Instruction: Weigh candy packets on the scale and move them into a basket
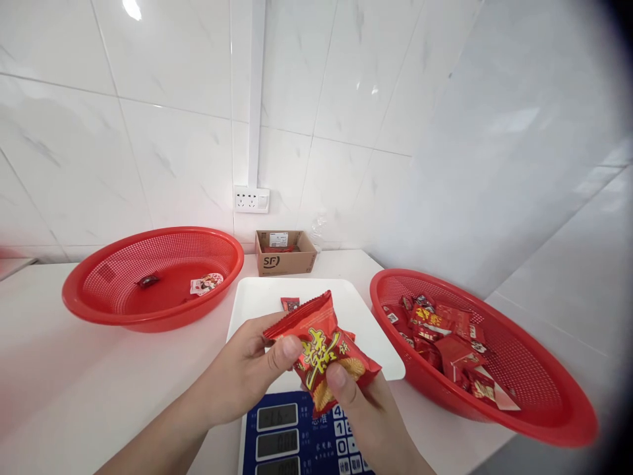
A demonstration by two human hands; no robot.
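Note:
A red biscuit packet (316,349) with yellow characters and a printed picture of biscuits is gripped between both hands, above a digital scale. My left hand (257,359) pinches its left side, thumb on the front. My right hand (363,409) closes on its lower right corner, thumb also in front. Beneath lies the scale's white pan (252,297), with a small red wrapped piece (290,303) on it. Part of another red item peeks out behind the packet. The scale's blue panel (316,439) with displays and keys is partly covered by my right hand.
A red perforated basket (148,320) at left holds a dark wrapped sweet and a white-pink packet. Another red basket (544,422) at right contains several red packets. An open cardboard box (291,265) stands behind the scale, near the tiled wall (173,152) with a socket (252,199).

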